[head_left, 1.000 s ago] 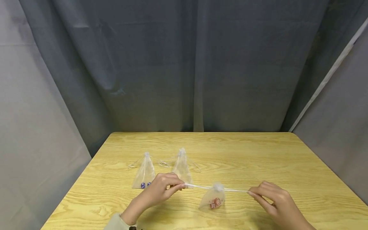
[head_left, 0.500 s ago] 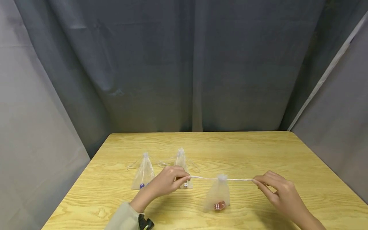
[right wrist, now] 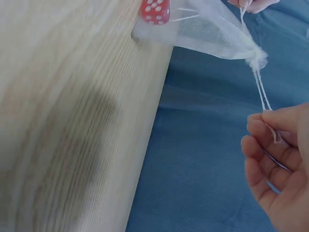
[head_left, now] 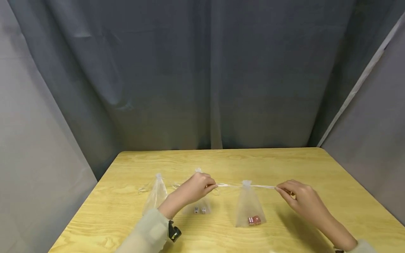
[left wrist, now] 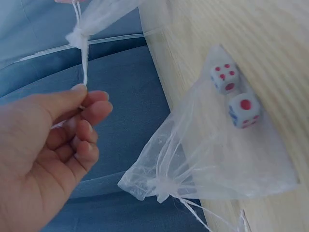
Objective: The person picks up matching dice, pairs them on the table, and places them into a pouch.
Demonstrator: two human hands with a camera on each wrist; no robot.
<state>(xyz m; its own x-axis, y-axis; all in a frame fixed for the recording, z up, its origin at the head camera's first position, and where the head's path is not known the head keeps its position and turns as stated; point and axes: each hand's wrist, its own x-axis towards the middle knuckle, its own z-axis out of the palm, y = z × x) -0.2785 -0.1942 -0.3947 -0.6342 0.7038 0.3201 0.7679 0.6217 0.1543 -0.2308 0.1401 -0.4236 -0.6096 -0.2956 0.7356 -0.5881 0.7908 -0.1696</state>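
Observation:
A sheer white drawstring pouch (head_left: 246, 202) with red dice (head_left: 254, 220) at its bottom stands between both hands, its neck gathered tight. To its left, my left hand (head_left: 193, 189) pinches one end of the white drawstring (left wrist: 85, 63) between thumb and index finger. My right hand (head_left: 302, 200) pinches the opposite cord end (right wrist: 260, 92) the same way, a small loop showing past its fingertips in the right wrist view. Both cords are stretched nearly level. Whether the pouch's bottom touches the table cannot be told for certain.
Behind my left hand lies a second sheer pouch (head_left: 202, 203) with white dice (left wrist: 245, 110). Farther left is a third pouch (head_left: 156, 193), its lower part hidden by my left arm. The wooden table (head_left: 316, 168) ends at grey curtains (head_left: 164, 88).
Both hands have risen and moved away from my body, drawing the pouch's neck up with them. The pouch now stands taller and straighter, slightly farther right. My left forearm covers the third pouch's blue dice.

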